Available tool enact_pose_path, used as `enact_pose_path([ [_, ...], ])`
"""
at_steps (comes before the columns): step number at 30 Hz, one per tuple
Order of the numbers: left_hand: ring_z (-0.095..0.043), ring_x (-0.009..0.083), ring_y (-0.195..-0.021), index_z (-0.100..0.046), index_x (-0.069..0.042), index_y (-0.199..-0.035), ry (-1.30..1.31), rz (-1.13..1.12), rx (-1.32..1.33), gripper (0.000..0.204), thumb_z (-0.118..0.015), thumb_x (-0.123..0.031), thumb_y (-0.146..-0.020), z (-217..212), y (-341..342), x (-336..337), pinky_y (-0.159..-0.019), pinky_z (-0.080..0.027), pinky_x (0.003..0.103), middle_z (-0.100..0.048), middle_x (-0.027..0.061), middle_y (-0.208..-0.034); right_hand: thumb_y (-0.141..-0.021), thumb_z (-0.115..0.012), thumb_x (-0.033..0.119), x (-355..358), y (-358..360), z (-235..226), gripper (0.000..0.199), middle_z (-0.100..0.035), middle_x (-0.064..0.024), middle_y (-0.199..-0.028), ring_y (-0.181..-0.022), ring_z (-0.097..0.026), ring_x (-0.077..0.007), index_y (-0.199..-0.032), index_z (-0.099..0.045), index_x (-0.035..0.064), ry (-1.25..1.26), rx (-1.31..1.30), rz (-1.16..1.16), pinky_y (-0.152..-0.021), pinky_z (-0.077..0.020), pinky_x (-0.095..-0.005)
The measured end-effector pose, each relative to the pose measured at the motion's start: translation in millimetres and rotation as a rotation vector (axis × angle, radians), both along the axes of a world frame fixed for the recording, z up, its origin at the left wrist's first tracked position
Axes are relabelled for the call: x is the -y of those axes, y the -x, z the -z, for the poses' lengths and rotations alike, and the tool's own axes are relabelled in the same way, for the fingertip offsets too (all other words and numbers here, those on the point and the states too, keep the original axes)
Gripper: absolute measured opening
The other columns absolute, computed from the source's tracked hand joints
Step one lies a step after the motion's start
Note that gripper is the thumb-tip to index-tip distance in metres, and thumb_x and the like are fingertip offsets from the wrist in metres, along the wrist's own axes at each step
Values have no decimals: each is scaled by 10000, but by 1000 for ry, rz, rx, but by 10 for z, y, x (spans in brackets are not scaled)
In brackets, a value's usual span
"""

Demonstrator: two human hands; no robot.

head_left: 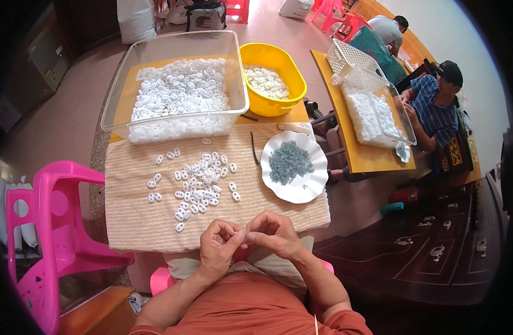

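By counter (136,220) edge: left hand (220,247) and right hand (275,235) meeting, fingertips pinched; anything held too small to tell from here.
Counter middle: white two-hole pieces (199,185), piled.
Right side: grey bits (290,162) on plate (299,194).

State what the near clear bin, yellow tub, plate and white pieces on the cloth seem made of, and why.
Clear bin: likely glossy plastic; see-through walls.
Yellow tub: probably smooth plastic; even colour throughout.
Plate: shiny, with wavy rim; plastic or ceramic, unclear which.
White pieces: probably smooth moulded plastic; matching two-holed shapes.
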State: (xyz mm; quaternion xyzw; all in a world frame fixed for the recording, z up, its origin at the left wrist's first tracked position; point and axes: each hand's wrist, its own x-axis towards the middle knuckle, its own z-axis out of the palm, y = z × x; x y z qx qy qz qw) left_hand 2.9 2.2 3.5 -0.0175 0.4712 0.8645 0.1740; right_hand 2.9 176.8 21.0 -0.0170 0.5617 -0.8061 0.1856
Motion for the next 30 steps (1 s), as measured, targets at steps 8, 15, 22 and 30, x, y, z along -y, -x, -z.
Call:
enact_pose_path([
  [8, -595, 113, -736, -516, -26, -930, 87, 49, -18, 113, -619, -14, -887, 15, -12, 2, -667, -533, 248, -610, 78, -912, -921, -574, 29, -8, -17, -14, 97, -615, -54, -881, -793, -616, -109, -999, -551, -24, -105, 6, 29, -705, -510, -244],
  [15, -595, 106, -740, -521, -21, -935, 76, 70, -25, 114, -621, -9, -883, 9, -38, -5, -674, -534, 242, -607, 73, -914, -924, -565, 43, 15, -49, -13, 113, -609, -46, -874, -784, -592, -91, -1021, -550, -15, -227, -17, 95, -689, -500, -243],
  [22, -596, 119, -728, -517, -27, -921, 74, 72, -5, 123, -627, 1, -872, -2, -21, 1, -657, -517, 246, -601, 71, -897, -789, -630, -89, -317, 154, -90, 175, -574, -50, -762, -617, -549, -87, -913, -575, 22, -981, -646, 509, -562, -441, -225],
  [30, -589, 120, -706, -527, -21, -918, 36, 61, 62, 105, -623, -13, -878, -22, 17, -8, -649, -509, 248, -597, 64, -853, -773, -674, -57, -671, 318, -57, 201, -634, -53, -806, -528, -531, -89, -944, -607, 25, -1254, -642, 607, -500, -433, -240],
])
